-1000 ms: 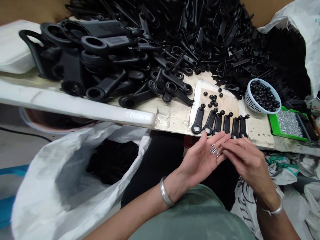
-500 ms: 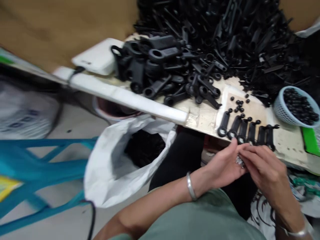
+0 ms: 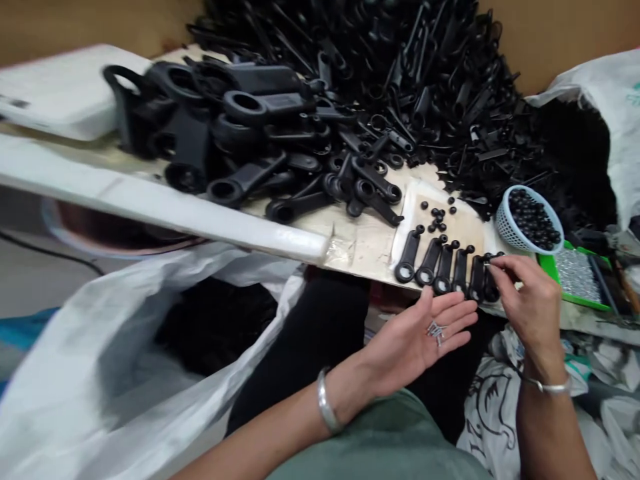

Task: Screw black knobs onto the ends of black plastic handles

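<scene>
My left hand [image 3: 415, 340] lies palm up with its fingers stretched out, and a few small silver screws [image 3: 436, 332] rest on it. To its right, my right hand [image 3: 525, 300] pinches a small silver screw [image 3: 487, 264] at the narrow top of the rightmost levers. Several black crank-like levers [image 3: 444, 267] stand in a row along the table edge, ring ends toward me and small black balls at their narrow ends. Loose black balls [image 3: 438, 217] lie behind them on a pale board [image 3: 465, 223]. The fingers partly hide the rightmost lever.
A light-blue basket [image 3: 505, 227] holds black balls. Beside it, a green tray [image 3: 547, 267] carries many silver screws. Black parts [image 3: 350, 100] are heaped across the back, with larger levers [image 3: 250, 110] at left. An open white sack [image 3: 120, 373] stands below the white edge strip [image 3: 200, 220].
My right hand has left the left palm and moved up to the rightmost levers with a screw. My left hand has opened flat, uncovering the screws. The camera view has shifted right.
</scene>
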Tool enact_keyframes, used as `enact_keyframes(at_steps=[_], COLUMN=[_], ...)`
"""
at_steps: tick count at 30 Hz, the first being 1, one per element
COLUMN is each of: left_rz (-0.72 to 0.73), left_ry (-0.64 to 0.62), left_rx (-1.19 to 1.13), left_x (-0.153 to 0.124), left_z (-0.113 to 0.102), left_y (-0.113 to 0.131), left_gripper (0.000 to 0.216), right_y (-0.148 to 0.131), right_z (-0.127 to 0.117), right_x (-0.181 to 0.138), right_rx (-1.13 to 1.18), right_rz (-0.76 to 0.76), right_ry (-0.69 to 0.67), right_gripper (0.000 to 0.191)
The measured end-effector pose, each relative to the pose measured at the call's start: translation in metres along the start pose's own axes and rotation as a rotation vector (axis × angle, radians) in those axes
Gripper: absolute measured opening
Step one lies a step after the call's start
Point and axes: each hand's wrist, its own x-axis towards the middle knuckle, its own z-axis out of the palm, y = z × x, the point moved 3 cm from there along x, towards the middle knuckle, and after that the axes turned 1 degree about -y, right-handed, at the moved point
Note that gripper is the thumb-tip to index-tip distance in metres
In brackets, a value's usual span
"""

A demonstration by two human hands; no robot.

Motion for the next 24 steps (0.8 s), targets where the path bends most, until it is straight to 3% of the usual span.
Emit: enact_keyframes(at_steps=[11,20,24], left_rz=[0.032,0.058,0.081], left_ry=[0.05,0.054,0.064], left_rx=[-0.031,-0.037,-0.055], left_x=[0.002,0.002,0.001], left_z=[0.003,0.004,0.007], left_y=[0.009,0.014,0.017], left_gripper=[0.051,0.054,0.061], right_y=[0.008,-0.001,-0.007], right_z=[0.029,0.029,0.017], right_x=[0.025,0.027,0.023], right_rx=[-0.164,-0.317,-0.193], right_rz=[-0.134,-0.196,-0.193], right_ry=[-0.067,-0.182,-0.169], right_gripper=[0.017,0.023,0.024])
